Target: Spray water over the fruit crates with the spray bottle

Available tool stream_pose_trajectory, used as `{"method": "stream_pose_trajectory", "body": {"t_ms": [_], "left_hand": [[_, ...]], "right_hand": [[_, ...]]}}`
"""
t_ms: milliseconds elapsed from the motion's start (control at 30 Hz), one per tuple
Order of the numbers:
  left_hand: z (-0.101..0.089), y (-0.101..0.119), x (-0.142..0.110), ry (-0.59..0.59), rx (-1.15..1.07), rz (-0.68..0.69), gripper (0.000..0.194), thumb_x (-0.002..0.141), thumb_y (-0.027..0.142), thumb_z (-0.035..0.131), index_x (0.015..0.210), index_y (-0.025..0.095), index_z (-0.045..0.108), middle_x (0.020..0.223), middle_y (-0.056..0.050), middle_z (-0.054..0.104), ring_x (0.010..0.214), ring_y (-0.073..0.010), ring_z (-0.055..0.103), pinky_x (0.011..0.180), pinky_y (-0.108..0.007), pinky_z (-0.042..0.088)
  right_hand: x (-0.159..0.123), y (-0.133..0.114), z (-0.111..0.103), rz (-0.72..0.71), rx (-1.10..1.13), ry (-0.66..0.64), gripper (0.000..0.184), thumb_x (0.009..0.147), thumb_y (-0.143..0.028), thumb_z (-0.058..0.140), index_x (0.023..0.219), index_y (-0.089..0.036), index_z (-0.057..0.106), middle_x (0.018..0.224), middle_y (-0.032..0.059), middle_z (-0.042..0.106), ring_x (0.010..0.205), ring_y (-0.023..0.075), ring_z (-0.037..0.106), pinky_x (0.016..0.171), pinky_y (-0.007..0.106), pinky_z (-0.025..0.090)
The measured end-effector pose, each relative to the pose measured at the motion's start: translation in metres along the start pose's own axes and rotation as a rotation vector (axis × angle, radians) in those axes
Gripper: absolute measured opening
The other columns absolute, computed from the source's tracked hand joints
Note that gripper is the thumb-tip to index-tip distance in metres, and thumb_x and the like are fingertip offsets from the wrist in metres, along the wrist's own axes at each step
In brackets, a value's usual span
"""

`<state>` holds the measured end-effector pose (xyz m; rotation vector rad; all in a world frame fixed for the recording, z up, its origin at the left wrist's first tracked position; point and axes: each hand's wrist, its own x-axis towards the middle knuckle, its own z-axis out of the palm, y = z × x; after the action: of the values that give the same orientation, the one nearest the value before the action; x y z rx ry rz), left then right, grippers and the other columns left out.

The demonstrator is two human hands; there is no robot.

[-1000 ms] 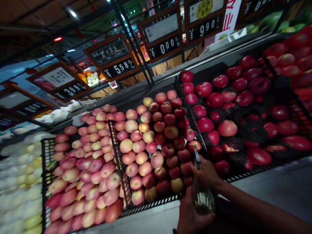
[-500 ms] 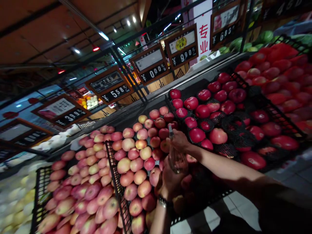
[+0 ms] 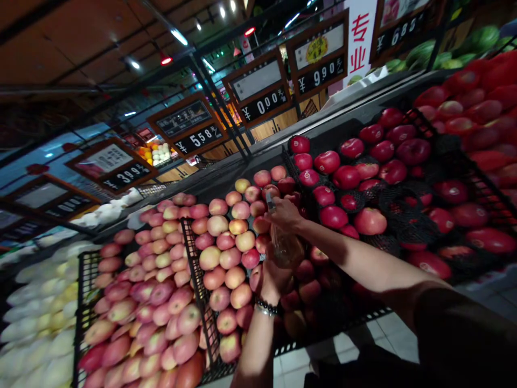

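Note:
A clear spray bottle with a pale nozzle is held above the crate of apples. My right hand is closed around its top, just below the nozzle. Lower down, my left hand, with a dark bead bracelet at its wrist, is wrapped around the bottle's lower part. Some of its fingers are hidden behind the bottle and in shadow. Pinkish apples lie under and around both hands.
A second apple crate stands to the left, past a black crate wall. Dark red apples, some in black netting, fill the right crate. Pale fruit lies far left. Price signs hang behind.
My hands and the bottle have shifted slightly up and left in view. The whole view has turned a little, and both hands keep their hold on the bottle.

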<state>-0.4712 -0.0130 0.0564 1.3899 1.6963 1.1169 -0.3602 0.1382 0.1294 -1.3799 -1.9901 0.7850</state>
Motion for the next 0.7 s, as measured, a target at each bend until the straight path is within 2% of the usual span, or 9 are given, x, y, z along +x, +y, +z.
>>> {"method": "stream_pose_trajectory", "body": {"t_ms": [100, 233, 333, 467, 600, 700], "left_hand": [[-0.006, -0.007, -0.038, -0.044, 0.083, -0.094, 0.082, 0.073, 0.043, 0.099, 0.140, 0.020, 0.058, 0.118, -0.014, 0.083, 0.104, -0.0358, 0.080, 0.090, -0.050, 0.064], [-0.011, -0.009, -0.091, -0.157, 0.022, -0.161, 0.077, 0.076, 0.041, 0.096, 0.140, 0.023, 0.057, 0.128, -0.011, 0.081, 0.115, -0.0338, 0.079, 0.099, -0.046, 0.065], [-0.016, -0.016, -0.126, -0.237, -0.023, -0.202, 0.081, 0.075, 0.031, 0.096, 0.145, 0.025, 0.055, 0.128, -0.007, 0.080, 0.112, -0.0302, 0.079, 0.099, -0.042, 0.064], [-0.030, -0.035, -0.167, -0.281, 0.057, -0.299, 0.067, 0.074, 0.029, 0.094, 0.132, 0.025, 0.062, 0.116, -0.003, 0.079, 0.100, -0.0270, 0.076, 0.089, -0.038, 0.063], [-0.043, -0.056, -0.197, -0.326, 0.063, -0.375, 0.078, 0.067, 0.026, 0.097, 0.136, 0.028, 0.061, 0.117, -0.001, 0.080, 0.101, -0.0273, 0.075, 0.089, -0.037, 0.061], [-0.047, -0.069, -0.214, -0.333, 0.027, -0.414, 0.080, 0.066, 0.022, 0.095, 0.138, 0.028, 0.060, 0.119, -0.001, 0.081, 0.103, -0.0275, 0.075, 0.090, -0.036, 0.061]], "right_hand": [[-0.034, 0.012, 0.022, 0.063, 0.007, -0.042, 0.035, 0.101, -0.047, 0.067, 0.121, -0.019, 0.070, 0.114, 0.0119, 0.082, 0.102, 0.0289, 0.077, 0.081, 0.033, 0.051], [-0.088, 0.029, 0.047, 0.159, 0.037, -0.078, 0.024, 0.097, -0.039, 0.070, 0.111, -0.020, 0.068, 0.104, 0.0101, 0.081, 0.093, 0.0268, 0.075, 0.078, 0.033, 0.049], [-0.131, 0.034, 0.063, 0.255, 0.107, -0.078, 0.024, 0.095, -0.042, 0.073, 0.104, -0.022, 0.065, 0.093, 0.0070, 0.077, 0.085, 0.0253, 0.072, 0.074, 0.033, 0.048], [-0.181, 0.035, 0.081, 0.290, 0.272, -0.148, 0.028, 0.096, -0.050, 0.071, 0.105, -0.025, 0.062, 0.096, 0.0044, 0.076, 0.085, 0.0247, 0.072, 0.076, 0.034, 0.050], [-0.213, 0.041, 0.107, 0.319, 0.304, -0.203, 0.031, 0.094, -0.050, 0.070, 0.108, -0.025, 0.060, 0.093, 0.0042, 0.075, 0.085, 0.0260, 0.072, 0.081, 0.037, 0.053], [-0.228, 0.041, 0.129, 0.318, 0.246, -0.207, 0.024, 0.094, -0.044, 0.067, 0.104, -0.025, 0.058, 0.092, 0.0063, 0.075, 0.084, 0.0268, 0.071, 0.082, 0.038, 0.053]]}}
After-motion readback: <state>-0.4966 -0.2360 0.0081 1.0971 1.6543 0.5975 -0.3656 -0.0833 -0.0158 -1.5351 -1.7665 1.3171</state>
